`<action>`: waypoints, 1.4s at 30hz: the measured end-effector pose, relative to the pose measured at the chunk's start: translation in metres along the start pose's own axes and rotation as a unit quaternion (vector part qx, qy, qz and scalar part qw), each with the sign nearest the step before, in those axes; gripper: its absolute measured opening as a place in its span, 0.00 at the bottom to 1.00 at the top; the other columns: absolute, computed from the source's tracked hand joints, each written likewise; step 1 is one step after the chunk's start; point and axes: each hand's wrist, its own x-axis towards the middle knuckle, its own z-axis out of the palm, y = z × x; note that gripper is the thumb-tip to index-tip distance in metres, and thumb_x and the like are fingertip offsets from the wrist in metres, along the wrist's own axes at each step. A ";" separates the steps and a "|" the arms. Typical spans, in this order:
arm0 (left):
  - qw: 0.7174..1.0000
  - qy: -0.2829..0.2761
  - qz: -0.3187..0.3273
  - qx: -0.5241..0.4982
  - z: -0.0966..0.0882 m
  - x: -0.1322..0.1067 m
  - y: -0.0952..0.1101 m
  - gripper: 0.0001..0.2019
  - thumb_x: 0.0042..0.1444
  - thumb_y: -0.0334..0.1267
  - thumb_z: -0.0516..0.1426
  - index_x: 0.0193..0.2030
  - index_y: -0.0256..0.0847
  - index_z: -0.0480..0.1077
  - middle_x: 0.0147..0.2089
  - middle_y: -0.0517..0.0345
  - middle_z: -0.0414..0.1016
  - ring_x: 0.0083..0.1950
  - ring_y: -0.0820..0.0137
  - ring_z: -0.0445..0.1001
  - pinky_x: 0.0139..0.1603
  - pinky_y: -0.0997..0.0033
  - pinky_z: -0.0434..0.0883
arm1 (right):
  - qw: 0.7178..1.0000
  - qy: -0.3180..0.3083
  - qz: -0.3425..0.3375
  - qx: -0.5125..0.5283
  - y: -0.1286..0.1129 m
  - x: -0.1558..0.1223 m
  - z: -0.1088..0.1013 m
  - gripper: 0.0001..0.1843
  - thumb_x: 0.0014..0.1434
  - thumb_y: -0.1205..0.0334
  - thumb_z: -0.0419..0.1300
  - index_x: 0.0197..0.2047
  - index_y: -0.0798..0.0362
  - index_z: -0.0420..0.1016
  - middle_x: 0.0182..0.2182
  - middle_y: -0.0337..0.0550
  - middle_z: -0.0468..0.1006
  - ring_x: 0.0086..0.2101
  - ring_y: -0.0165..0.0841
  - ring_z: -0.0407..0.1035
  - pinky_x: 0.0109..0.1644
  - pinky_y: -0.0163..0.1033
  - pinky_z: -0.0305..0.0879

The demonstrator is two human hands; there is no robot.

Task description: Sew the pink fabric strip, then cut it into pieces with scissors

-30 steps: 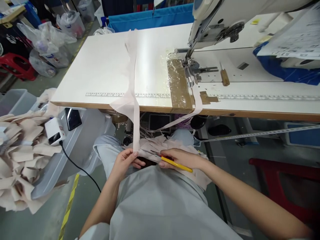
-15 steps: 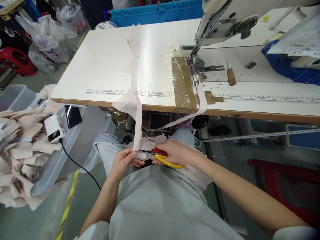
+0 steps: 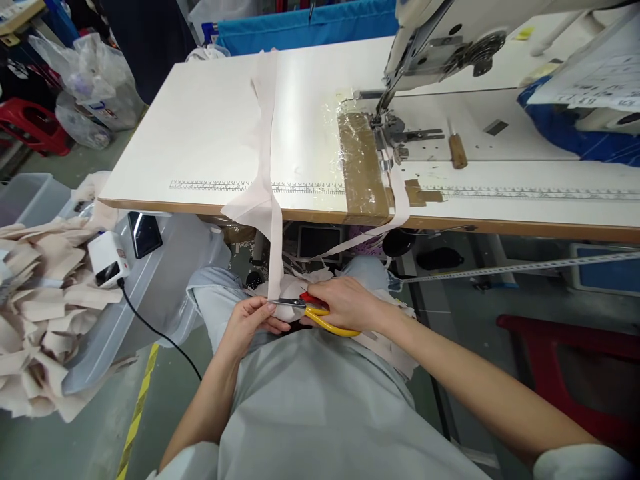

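A long pale pink fabric strip (image 3: 266, 153) runs down the white sewing table (image 3: 200, 133) and hangs over its front edge into my lap. My left hand (image 3: 250, 321) pinches the strip's lower end, fingers closed on it. My right hand (image 3: 345, 303) grips red-and-yellow-handled scissors (image 3: 313, 309), whose blades meet the strip just above my left fingers. More cut pink pieces (image 3: 300, 287) lie in my lap under both hands.
A sewing machine (image 3: 450, 47) stands at the table's right with brown tape (image 3: 363, 163) before its needle. A second strip (image 3: 395, 207) trails from it. A grey bin (image 3: 150, 280) with pink pieces (image 3: 35, 293), a phone and a white device sits left. A red stool (image 3: 570, 373) is right.
My right hand has moved left with the scissors, bringing the blades from beside the strip onto it. My left hand has kept its hold on the strip's end.
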 end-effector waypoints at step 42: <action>0.917 0.053 0.223 0.325 0.023 0.006 0.011 0.13 0.55 0.48 0.59 0.29 0.41 0.74 0.36 0.53 0.70 0.29 0.73 0.67 0.29 0.73 0.65 | 0.944 0.040 0.113 0.307 0.010 -0.059 0.020 0.26 0.58 0.37 0.53 0.25 0.51 0.56 0.22 0.34 0.58 0.24 0.29 0.53 0.26 0.33 0.50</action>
